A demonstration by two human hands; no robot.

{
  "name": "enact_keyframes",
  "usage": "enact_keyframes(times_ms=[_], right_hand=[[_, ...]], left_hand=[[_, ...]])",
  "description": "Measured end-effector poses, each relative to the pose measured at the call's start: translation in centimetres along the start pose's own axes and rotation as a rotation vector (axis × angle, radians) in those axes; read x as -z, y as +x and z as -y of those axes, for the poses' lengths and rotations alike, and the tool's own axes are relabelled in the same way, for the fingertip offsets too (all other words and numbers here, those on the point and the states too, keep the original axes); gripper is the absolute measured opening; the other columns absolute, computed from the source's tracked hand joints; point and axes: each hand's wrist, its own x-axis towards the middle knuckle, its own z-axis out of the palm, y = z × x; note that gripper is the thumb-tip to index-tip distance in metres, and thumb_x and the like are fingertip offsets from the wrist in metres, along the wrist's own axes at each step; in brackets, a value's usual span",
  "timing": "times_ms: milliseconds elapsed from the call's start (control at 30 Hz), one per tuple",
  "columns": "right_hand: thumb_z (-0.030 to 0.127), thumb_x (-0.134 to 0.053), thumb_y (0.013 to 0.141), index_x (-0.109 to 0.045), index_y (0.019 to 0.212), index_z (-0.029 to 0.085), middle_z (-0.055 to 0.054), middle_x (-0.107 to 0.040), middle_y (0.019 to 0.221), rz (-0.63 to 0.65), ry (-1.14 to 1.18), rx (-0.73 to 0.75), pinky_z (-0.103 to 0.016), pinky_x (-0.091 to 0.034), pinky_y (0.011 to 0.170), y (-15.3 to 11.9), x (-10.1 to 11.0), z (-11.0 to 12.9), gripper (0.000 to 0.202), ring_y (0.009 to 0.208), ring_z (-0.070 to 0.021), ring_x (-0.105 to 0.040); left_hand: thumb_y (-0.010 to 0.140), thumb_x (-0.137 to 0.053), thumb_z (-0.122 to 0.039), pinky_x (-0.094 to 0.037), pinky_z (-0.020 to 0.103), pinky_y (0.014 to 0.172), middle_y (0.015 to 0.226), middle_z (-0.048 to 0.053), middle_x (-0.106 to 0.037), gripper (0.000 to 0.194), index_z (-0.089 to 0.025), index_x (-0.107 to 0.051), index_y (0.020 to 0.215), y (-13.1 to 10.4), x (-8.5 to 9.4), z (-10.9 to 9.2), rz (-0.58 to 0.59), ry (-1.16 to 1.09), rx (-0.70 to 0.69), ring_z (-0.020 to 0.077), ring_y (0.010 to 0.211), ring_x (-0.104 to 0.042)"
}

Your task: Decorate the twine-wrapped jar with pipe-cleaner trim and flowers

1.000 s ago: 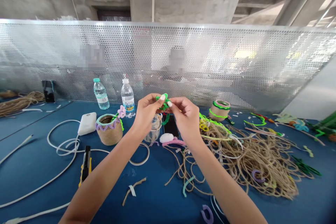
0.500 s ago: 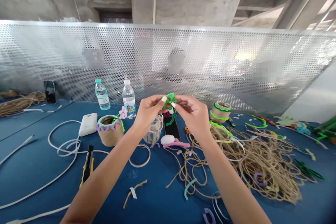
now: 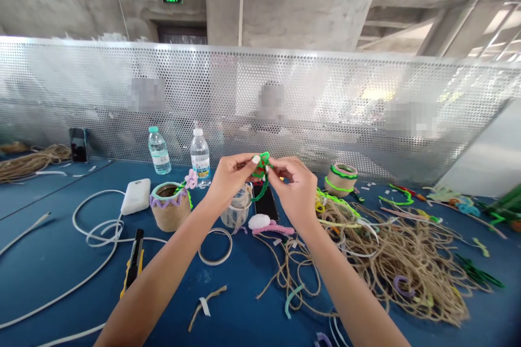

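Observation:
Between my two hands, above the table, is a green pipe-cleaner flower (image 3: 264, 160) with a bit of red in it and a dark green stem hanging below. My left hand (image 3: 233, 174) pinches its left side between thumb and fingers. On the opposite side my right hand (image 3: 293, 180) is closed on it, thumb and fingertips together. Beneath the hands stands a clear jar (image 3: 236, 211), partly hidden by the left hand. A black phone (image 3: 265, 203) lies behind a white and pink pipe-cleaner piece (image 3: 268, 224).
Twine-wrapped pots stand left (image 3: 169, 214) and right (image 3: 341, 181). A loose twine heap (image 3: 407, 260) covers the right side. Two water bottles (image 3: 159, 153) (image 3: 200, 156), a white power bank (image 3: 136, 196) with cable and a utility knife (image 3: 133, 263) are on the left. A perforated metal screen (image 3: 228, 92) rises behind.
My hands still hold the green flower, which has turned a little. Its dark green stem now curves down to the left. The whole view has shifted slightly.

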Motion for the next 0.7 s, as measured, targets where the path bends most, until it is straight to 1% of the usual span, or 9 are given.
enact_keyframes(times_ms=[100, 167, 233, 300, 367, 400, 467, 567, 700], right_hand=[[0.02, -0.061, 0.079, -0.07, 0.096, 0.017, -0.006, -0.064, 0.094, 0.143, 0.07, -0.041, -0.024, -0.055, 0.061, 0.5, 0.8, 0.3, 0.019, 0.07, -0.0102, -0.062], [0.023, -0.062, 0.08, -0.067, 0.108, 0.019, -0.006, -0.061, 0.104, 0.193, 0.072, -0.06, -0.023, -0.055, 0.06, 1.1, 1.8, 0.6, 0.028, 0.072, -0.0096, -0.063], [0.024, -0.062, 0.08, -0.067, 0.109, 0.02, -0.006, -0.06, 0.106, 0.131, 0.001, -0.059, -0.023, -0.055, 0.061, 1.7, 3.0, 0.8, 0.03, 0.071, -0.009, -0.063], [0.025, -0.062, 0.08, -0.069, 0.103, 0.019, -0.006, -0.062, 0.1, 0.044, -0.07, -0.081, -0.025, -0.054, 0.062, 2.2, 4.0, 0.7, 0.025, 0.069, -0.0096, -0.062], [0.025, -0.061, 0.079, -0.071, 0.097, 0.019, -0.005, -0.064, 0.092, -0.008, -0.104, -0.14, -0.026, -0.053, 0.06, 2.5, 4.6, 0.4, 0.021, 0.069, -0.0115, -0.063], [0.025, -0.061, 0.078, -0.071, 0.095, 0.019, -0.005, -0.064, 0.089, -0.021, -0.113, -0.172, -0.026, -0.052, 0.059, 2.6, 4.8, 0.1, 0.02, 0.069, -0.0125, -0.063], [0.024, -0.06, 0.077, -0.071, 0.091, 0.02, -0.005, -0.065, 0.085, -0.031, -0.131, -0.214, -0.025, -0.05, 0.056, 2.8, 5.1, -0.4, 0.019, 0.07, -0.0142, -0.064], [0.025, -0.062, 0.076, -0.072, 0.087, 0.02, -0.004, -0.067, 0.084, -0.061, -0.155, -0.2, -0.024, -0.045, 0.053, 3.0, 5.6, -0.8, 0.016, 0.072, -0.0153, -0.064], [0.028, -0.061, 0.077, -0.072, 0.087, 0.021, -0.004, -0.067, 0.081, -0.123, -0.175, -0.173, -0.024, -0.04, 0.049, 3.1, 6.2, -0.6, 0.016, 0.068, -0.0152, -0.062]], left_hand=[[0.06, -0.082, -0.037, -0.056, 0.024, 0.061, 0.079, 0.005, -0.071, 0.035, -0.016, -0.074, 0.087, 0.1, 1.6, -1.6, 0.009, 0.083, 0.011, 0.0135, 0.068, -0.065], [0.061, -0.081, -0.033, -0.057, 0.025, 0.06, 0.077, 0.004, -0.07, 0.032, -0.017, -0.074, 0.087, -0.3, 3.7, -3.7, -0.07, 0.161, -0.05, 0.0148, 0.069, -0.066], [0.063, -0.08, -0.03, -0.057, 0.025, 0.059, 0.077, 0.003, -0.069, 0.031, -0.018, -0.073, 0.09, -1.4, 6.2, -6.1, -0.195, 0.253, -0.159, 0.0149, 0.068, -0.066], [0.062, -0.079, -0.029, -0.056, 0.024, 0.056, 0.075, 0.002, -0.068, 0.029, -0.018, -0.074, 0.089, -2.7, 8.6, -8.2, -0.368, 0.324, -0.266, 0.0142, 0.067, -0.065], [0.061, -0.079, -0.029, -0.055, 0.024, 0.054, 0.073, 0.002, -0.067, 0.028, -0.019, -0.074, 0.086, -3.8, 10.6, -9.7, -0.506, 0.365, -0.316, 0.0142, 0.067, -0.064], [0.06, -0.08, -0.03, -0.055, 0.025, 0.054, 0.074, 0.002, -0.068, 0.028, -0.02, -0.074, 0.085, -4.2, 11.5, -10.1, -0.545, 0.378, -0.311, 0.0148, 0.068, -0.063], [0.059, -0.08, -0.033, -0.057, 0.031, 0.06, 0.079, 0.001, -0.069, 0.026, -0.025, -0.073, 0.083, -4.7, 12.9, -10.4, -0.572, 0.4, -0.262, 0.0175, 0.074, -0.063], [0.061, -0.078, -0.038, -0.057, 0.04, 0.073, 0.087, -0.001, -0.07, 0.02, -0.032, -0.071, 0.08, -4.7, 14.5, -10.0, -0.592, 0.435, -0.183, 0.022, 0.085, -0.063], [0.06, -0.078, -0.038, -0.055, 0.045, 0.079, 0.084, 0.0, -0.07, 0.019, -0.033, -0.07, 0.077, -4.1, 16.4, -9.2, -0.623, 0.469, -0.081, 0.0241, 0.086, -0.064]])
